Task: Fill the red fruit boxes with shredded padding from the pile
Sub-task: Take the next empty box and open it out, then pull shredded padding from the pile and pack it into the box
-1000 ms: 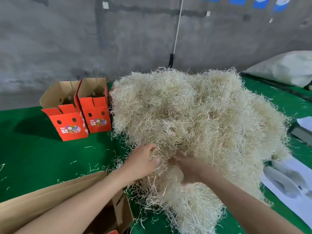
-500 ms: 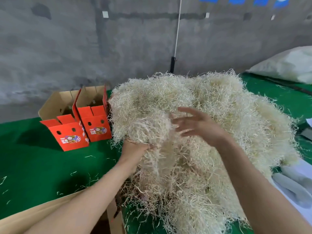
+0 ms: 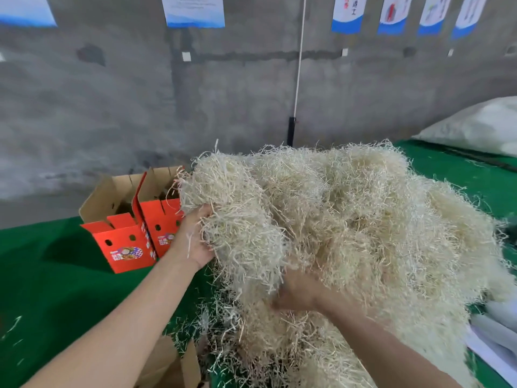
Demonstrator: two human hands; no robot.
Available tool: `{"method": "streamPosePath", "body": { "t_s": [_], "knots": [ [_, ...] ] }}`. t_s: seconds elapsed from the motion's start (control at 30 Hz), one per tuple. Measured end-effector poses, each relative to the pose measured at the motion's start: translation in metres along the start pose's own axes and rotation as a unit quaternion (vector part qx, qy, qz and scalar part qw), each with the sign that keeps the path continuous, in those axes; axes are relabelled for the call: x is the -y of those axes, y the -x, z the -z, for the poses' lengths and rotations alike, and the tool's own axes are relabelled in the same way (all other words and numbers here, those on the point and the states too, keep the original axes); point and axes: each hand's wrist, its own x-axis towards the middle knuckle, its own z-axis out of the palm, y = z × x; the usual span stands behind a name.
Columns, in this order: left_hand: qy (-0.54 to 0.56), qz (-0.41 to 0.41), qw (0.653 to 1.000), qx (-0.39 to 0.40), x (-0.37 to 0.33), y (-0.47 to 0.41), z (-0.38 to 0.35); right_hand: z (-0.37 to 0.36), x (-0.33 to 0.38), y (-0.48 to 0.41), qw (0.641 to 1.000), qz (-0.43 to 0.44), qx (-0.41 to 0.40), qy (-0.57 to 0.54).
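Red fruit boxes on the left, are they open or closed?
Open. Left red box and right red box both stand upright, flaps raised, brown insides showing.

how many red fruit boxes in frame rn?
2. The left red box stands open on the green cloth. The right red box is beside it, partly behind the left hand. The padding pile may hide more.

**Clump lifted off the pile's left side**

The left hand has climbed from the pile's low front edge and now grips a big clump raised beside the red boxes. The right hand, spread open above the padding half a second ago, has dropped low beneath that clump, its fingers buried in strands.
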Motion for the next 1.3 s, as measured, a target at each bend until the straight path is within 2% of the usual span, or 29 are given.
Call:
{"method": "streamPosePath", "body": {
  "t_s": [0.1,0.17,0.27,0.3,0.33,0.43,0.47,0.5,0.57,0.63,0.7,0.73,0.8,0.87,0.97,1.03,1.1,1.2,1.27,1.3],
  "knots": [
    [0.042,0.006,0.999,-0.001,-0.012,-0.009,0.01,-0.019,0.001,-0.002,0.996,0.013,-0.051,0.073],
    [0.066,0.008,0.998,0.003,-0.018,-0.013,0.013,-0.016,0.001,-0.002,0.986,0.01,-0.134,0.096],
    [0.089,-0.003,0.996,-0.006,-0.021,-0.018,0.01,0.011,-0.006,-0.006,0.948,0.001,-0.273,0.166],
    [0.091,-0.002,0.996,-0.007,-0.021,-0.02,0.006,0.023,-0.008,-0.009,0.935,0.005,-0.297,0.192],
    [0.096,0.0,0.995,-0.006,-0.022,-0.019,0.0,0.032,-0.011,-0.011,0.933,0.008,-0.291,0.21],
    [0.12,-0.002,0.993,0.01,-0.028,-0.018,-0.015,0.032,-0.015,-0.021,0.957,-0.023,-0.194,0.216],
    [0.122,-0.003,0.992,0.017,-0.03,-0.016,-0.021,0.029,-0.015,-0.022,0.959,-0.032,-0.188,0.208],
    [0.117,-0.006,0.993,0.019,-0.033,-0.014,-0.024,0.031,-0.014,-0.023,0.956,-0.019,-0.222,0.189],
    [0.118,-0.007,0.993,0.005,-0.037,-0.012,-0.03,0.048,-0.008,-0.017,0.938,0.036,-0.344,0.026],
    [0.085,-0.009,0.996,-0.01,-0.037,-0.011,-0.035,0.077,0.006,0.002,0.888,0.05,-0.395,-0.229],
    [0.024,-0.023,0.999,-0.025,-0.034,-0.011,-0.041,0.108,0.02,0.024,0.798,0.088,-0.375,-0.464],
    [-0.002,-0.037,0.999,-0.04,-0.029,-0.012,-0.042,0.118,0.026,0.032,0.765,0.106,-0.347,-0.531],
    [-0.017,-0.049,0.997,-0.06,-0.019,-0.01,-0.045,0.132,0.036,0.041,0.73,0.121,-0.306,-0.599],
    [-0.04,-0.049,0.997,-0.039,-0.01,-0.008,-0.044,0.136,0.044,0.043,0.741,0.097,-0.285,-0.601],
    [-0.103,-0.001,0.988,0.113,-0.001,0.002,-0.043,0.127,0.047,0.043,0.786,0.073,-0.28,-0.546],
    [-0.169,0.025,0.97,0.173,0.007,0.013,-0.047,0.116,0.05,0.039,0.817,0.118,-0.247,-0.508],
    [-0.197,0.029,0.97,0.137,0.016,0.014,-0.051,0.106,0.051,0.031,0.85,0.145,-0.227,-0.453],
    [-0.11,0.022,0.991,0.073,0.019,0.004,-0.046,0.093,0.033,0.018,0.879,0.151,-0.292,-0.346],
    [-0.048,0.02,0.998,0.036,0.009,0.0,-0.04,0.08,0.007,0.012,0.926,0.1,-0.306,-0.196],
    [-0.031,0.013,0.999,0.018,0.004,-0.001,-0.037,0.069,-0.01,0.008,0.955,0.052,-0.277,-0.089]
  ]
}}
